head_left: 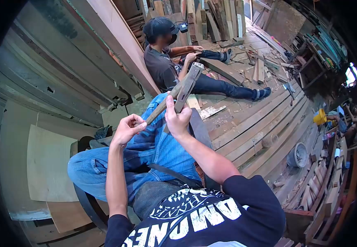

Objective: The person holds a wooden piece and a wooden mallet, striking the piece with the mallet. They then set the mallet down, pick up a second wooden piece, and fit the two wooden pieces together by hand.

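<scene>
My right hand (177, 117) is closed around a worn wooden piece (190, 82) with a pale, ring-like upper end. A narrower wooden stick (162, 108) lies against that piece and slants down to the left. At its lower end my left hand (129, 131) has thumb and fingers pinched on the stick. Both hands are above my legs in blue jeans (162, 150). Whether the two wooden parts are joined cannot be made out.
Ahead, a person (160, 61) in a dark cap sits on the floor, legs stretched to the right. Long planks (248, 136) run across the floor. Tall boards (71, 49) stand at the left. A bucket (297, 155) and wood scraps are at the right.
</scene>
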`<action>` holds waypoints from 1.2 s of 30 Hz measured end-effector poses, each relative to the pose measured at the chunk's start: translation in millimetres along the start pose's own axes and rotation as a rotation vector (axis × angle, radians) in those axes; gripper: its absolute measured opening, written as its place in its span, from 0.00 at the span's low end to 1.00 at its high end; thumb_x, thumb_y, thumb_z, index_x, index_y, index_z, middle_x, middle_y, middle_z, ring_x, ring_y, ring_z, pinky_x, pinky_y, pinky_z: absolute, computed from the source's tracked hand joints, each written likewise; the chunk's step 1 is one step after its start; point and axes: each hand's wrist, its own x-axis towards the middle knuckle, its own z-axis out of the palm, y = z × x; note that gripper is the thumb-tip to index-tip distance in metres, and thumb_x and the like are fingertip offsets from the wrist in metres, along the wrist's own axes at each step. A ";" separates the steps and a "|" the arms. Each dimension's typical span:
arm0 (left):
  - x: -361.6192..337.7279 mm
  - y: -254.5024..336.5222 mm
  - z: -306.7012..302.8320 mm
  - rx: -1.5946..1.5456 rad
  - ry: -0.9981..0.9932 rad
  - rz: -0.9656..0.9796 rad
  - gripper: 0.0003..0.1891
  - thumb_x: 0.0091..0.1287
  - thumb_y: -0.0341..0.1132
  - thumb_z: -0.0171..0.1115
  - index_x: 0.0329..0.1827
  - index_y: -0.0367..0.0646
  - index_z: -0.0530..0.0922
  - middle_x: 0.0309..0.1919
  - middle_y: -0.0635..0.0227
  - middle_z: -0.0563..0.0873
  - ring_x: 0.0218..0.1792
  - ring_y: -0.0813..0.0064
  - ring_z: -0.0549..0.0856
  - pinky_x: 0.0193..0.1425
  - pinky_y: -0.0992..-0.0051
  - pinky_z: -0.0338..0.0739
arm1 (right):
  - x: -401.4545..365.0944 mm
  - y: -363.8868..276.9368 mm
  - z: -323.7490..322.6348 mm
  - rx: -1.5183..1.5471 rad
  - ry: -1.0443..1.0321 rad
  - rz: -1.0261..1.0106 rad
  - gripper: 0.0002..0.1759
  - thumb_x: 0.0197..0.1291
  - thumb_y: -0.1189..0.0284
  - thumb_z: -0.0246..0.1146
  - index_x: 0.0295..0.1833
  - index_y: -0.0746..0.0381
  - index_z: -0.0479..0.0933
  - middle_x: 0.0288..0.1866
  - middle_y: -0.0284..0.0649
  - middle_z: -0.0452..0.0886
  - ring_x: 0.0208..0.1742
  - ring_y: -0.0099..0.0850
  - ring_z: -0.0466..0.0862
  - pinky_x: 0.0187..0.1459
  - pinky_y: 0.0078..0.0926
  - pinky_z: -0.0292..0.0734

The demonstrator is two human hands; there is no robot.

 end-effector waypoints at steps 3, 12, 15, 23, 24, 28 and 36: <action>-0.2 0.9 0.4 0.004 -0.007 0.003 0.11 0.67 0.34 0.76 0.45 0.43 0.81 0.38 0.72 0.88 0.39 0.82 0.88 0.40 0.82 0.75 | 0.9 -0.4 0.9 0.009 0.010 -0.014 0.12 0.76 0.68 0.64 0.55 0.65 0.83 0.23 0.25 0.74 0.17 0.13 0.69 0.19 0.18 0.61; -1.8 3.9 2.3 0.009 -0.033 0.014 0.10 0.69 0.34 0.73 0.45 0.43 0.80 0.41 0.70 0.90 0.41 0.79 0.89 0.40 0.80 0.74 | -1.2 -1.0 0.6 0.009 0.004 -0.022 0.12 0.76 0.68 0.64 0.54 0.66 0.83 0.24 0.25 0.75 0.18 0.13 0.70 0.19 0.18 0.61; -2.2 4.6 2.7 0.004 -0.051 0.015 0.09 0.69 0.33 0.73 0.44 0.42 0.80 0.41 0.69 0.90 0.40 0.79 0.89 0.40 0.80 0.75 | -0.9 0.5 -0.4 -0.005 0.000 -0.014 0.12 0.76 0.68 0.64 0.54 0.66 0.83 0.24 0.26 0.76 0.18 0.13 0.70 0.19 0.18 0.61; -1.3 2.2 2.4 -0.009 -0.056 0.004 0.10 0.68 0.33 0.74 0.42 0.43 0.80 0.41 0.69 0.89 0.40 0.79 0.89 0.39 0.80 0.75 | -1.0 2.9 0.8 -0.005 0.014 -0.029 0.12 0.75 0.68 0.65 0.53 0.65 0.83 0.24 0.26 0.77 0.17 0.13 0.70 0.18 0.17 0.61; -1.2 2.0 2.3 -0.008 -0.056 0.004 0.10 0.68 0.33 0.74 0.42 0.43 0.80 0.41 0.69 0.89 0.40 0.79 0.89 0.39 0.80 0.75 | -0.9 2.7 0.7 -0.004 0.008 -0.025 0.11 0.75 0.68 0.65 0.53 0.65 0.83 0.24 0.26 0.77 0.17 0.13 0.70 0.18 0.17 0.61; -0.8 0.9 2.1 -0.002 -0.052 -0.007 0.10 0.68 0.33 0.74 0.42 0.43 0.80 0.42 0.69 0.89 0.39 0.79 0.89 0.39 0.80 0.75 | -2.0 0.8 -0.1 -0.028 0.004 -0.025 0.11 0.74 0.67 0.66 0.50 0.65 0.83 0.23 0.26 0.77 0.17 0.13 0.71 0.18 0.18 0.61; -1.6 2.1 2.3 0.023 -0.051 -0.014 0.10 0.68 0.35 0.75 0.42 0.43 0.80 0.43 0.68 0.90 0.39 0.80 0.88 0.39 0.79 0.75 | -2.1 3.3 0.6 -0.020 0.007 -0.005 0.12 0.74 0.66 0.66 0.48 0.65 0.83 0.22 0.25 0.76 0.17 0.13 0.71 0.18 0.18 0.62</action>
